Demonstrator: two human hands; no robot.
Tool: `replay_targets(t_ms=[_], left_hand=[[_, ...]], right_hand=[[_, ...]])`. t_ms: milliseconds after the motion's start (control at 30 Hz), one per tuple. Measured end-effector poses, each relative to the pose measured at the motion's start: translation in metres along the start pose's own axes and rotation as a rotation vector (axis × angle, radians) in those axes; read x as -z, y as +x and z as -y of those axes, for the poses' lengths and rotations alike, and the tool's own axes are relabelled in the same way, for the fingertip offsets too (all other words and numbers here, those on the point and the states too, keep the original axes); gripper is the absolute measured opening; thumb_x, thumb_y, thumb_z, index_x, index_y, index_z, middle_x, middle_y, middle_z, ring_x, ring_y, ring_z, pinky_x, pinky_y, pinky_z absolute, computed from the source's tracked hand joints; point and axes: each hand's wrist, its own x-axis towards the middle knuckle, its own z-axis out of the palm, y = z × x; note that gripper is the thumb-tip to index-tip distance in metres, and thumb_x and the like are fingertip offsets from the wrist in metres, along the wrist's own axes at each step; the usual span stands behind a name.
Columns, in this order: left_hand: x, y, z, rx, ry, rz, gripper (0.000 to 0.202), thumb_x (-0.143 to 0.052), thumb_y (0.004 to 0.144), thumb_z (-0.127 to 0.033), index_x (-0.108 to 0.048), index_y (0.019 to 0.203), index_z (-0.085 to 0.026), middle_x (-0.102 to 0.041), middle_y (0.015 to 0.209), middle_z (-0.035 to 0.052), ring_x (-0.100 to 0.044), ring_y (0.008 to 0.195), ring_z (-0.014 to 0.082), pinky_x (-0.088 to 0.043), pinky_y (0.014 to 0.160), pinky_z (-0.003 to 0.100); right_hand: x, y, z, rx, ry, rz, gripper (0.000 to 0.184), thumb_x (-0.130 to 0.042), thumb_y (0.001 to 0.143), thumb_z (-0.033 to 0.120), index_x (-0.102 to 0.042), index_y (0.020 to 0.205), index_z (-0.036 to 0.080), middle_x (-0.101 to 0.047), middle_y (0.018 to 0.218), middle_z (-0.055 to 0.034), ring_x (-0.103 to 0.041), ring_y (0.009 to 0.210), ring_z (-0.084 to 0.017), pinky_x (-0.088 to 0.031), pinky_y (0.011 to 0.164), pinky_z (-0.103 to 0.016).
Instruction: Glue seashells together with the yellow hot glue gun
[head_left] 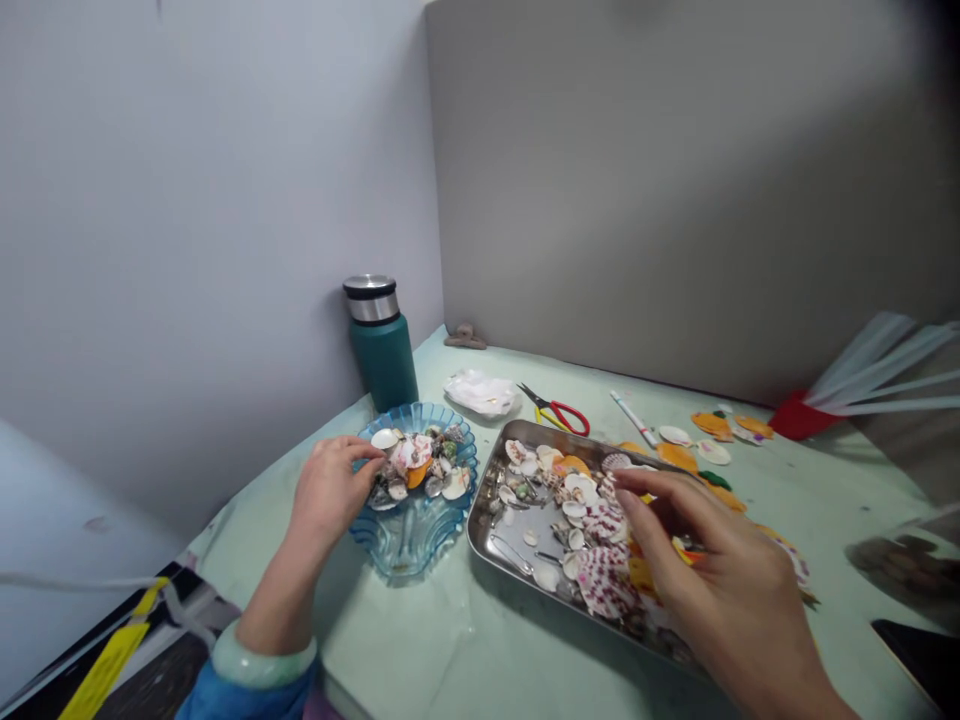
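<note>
Left hand point(330, 492) and right hand point(724, 580) curl near shells point(607, 580), grips unclear, yellow tag point(109, 665) illegible.

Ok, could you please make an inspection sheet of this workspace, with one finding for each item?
Surface: pale green table, slightly creased.
Job's things: assorted shells in a blue dish and a metal tray.
Clutter: green bottle, scissors, white marker.
Hands: left hand at the dish's shells, right hand over the tray; whether either grips anything is unclear.
Cables: pale cord, lower left, beside a yellow strip.
Surroundings: pale wall, gray panel.
</note>
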Motion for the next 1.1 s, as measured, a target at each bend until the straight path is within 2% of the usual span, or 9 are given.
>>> replay_targets(t_ms=[133,200,267,433,567,667,833,967,1100], left_hand=[[0.002,-0.007,-0.013,-0.049,0.011,-0.146,0.023,-0.050,0.083,-0.027,-0.072,0.081,-0.019,-0.072,0.091,0.0071,-0.058,0.090,0.0270,-0.045,0.080,0.037],[0.002,-0.013,-0.029,-0.108,-0.063,-0.237,0.023,-0.051,0.084,-0.028,-0.072,0.083,-0.018,-0.072,0.089,0.0069,-0.059,0.088,0.0251,-0.046,0.078,0.035],[0.000,-0.020,-0.049,-0.179,-0.195,-0.252,0.021,-0.053,0.085,-0.029,-0.071,0.084,-0.018,-0.072,0.088,0.0062,-0.060,0.087,0.0228,-0.046,0.078,0.033],[-0.012,-0.027,-0.098,-0.470,-0.357,-0.037,0.017,-0.053,0.086,-0.023,-0.069,0.084,-0.019,-0.071,0.085,0.0045,-0.060,0.084,0.0201,-0.046,0.078,0.033],[-0.024,-0.024,-0.120,-0.578,-0.227,0.135,0.018,-0.052,0.086,-0.017,-0.070,0.082,-0.018,-0.072,0.083,0.0052,-0.059,0.082,0.0214,-0.046,0.073,0.033],[-0.031,-0.018,-0.130,-0.620,-0.073,0.224,0.022,-0.050,0.085,-0.015,-0.071,0.080,-0.018,-0.071,0.081,0.0062,-0.060,0.082,0.0229,-0.045,0.072,0.034],[-0.039,-0.008,-0.145,-0.698,0.164,0.292,0.023,-0.048,0.082,-0.012,-0.070,0.082,-0.018,-0.070,0.083,0.0089,-0.060,0.086,0.0260,-0.043,0.072,0.036],[-0.049,-0.001,-0.156,-0.724,0.229,0.331,0.021,-0.049,0.078,-0.010,-0.069,0.080,-0.014,-0.069,0.084,0.0142,-0.061,0.087,0.0283,-0.041,0.073,0.037],[-0.057,0.002,-0.164,-0.688,0.268,0.376,0.019,-0.050,0.076,-0.009,-0.069,0.075,-0.014,-0.070,0.084,0.0165,-0.063,0.085,0.0278,-0.041,0.075,0.038]], right_hand=[[0.003,0.002,0.002,0.020,0.002,-0.015,0.014,-0.054,0.086,0.031,-0.066,0.090,0.023,-0.070,0.093,-0.0036,-0.065,0.076,-0.020,-0.048,0.069,-0.032],[0.005,0.004,0.002,0.040,-0.012,0.004,0.014,-0.054,0.087,0.029,-0.065,0.091,0.022,-0.070,0.094,-0.0043,-0.065,0.077,-0.019,-0.048,0.068,-0.031],[0.009,0.006,0.002,0.059,-0.051,0.069,0.014,-0.053,0.088,0.027,-0.065,0.091,0.021,-0.070,0.094,-0.0043,-0.065,0.078,-0.019,-0.048,0.068,-0.030],[0.022,0.012,-0.002,0.040,-0.262,0.395,0.015,-0.051,0.088,0.026,-0.065,0.089,0.023,-0.070,0.086,-0.0008,-0.065,0.076,-0.020,-0.046,0.067,-0.032],[0.037,0.016,-0.005,-0.008,-0.456,0.528,0.016,-0.050,0.088,0.025,-0.066,0.083,0.023,-0.070,0.080,-0.0016,-0.064,0.073,-0.021,-0.044,0.064,-0.033],[0.047,0.015,-0.010,-0.019,-0.559,0.578,0.015,-0.052,0.087,0.026,-0.065,0.080,0.022,-0.068,0.079,-0.0031,-0.063,0.072,-0.022,-0.044,0.062,-0.032],[0.057,0.000,-0.029,0.003,-0.594,0.621,0.010,-0.060,0.083,0.030,-0.062,0.086,0.021,-0.065,0.084,-0.0052,-0.061,0.082,-0.025,-0.045,0.068,-0.034],[0.057,-0.013,-0.041,0.028,-0.558,0.588,0.012,-0.061,0.083,0.028,-0.058,0.092,0.021,-0.064,0.091,-0.0052,-0.061,0.080,-0.023,-0.045,0.063,-0.032],[0.056,-0.016,-0.044,0.035,-0.558,0.537,0.017,-0.063,0.081,0.031,-0.057,0.093,0.021,-0.063,0.090,-0.0054,-0.062,0.075,-0.023,-0.044,0.060,-0.032]])
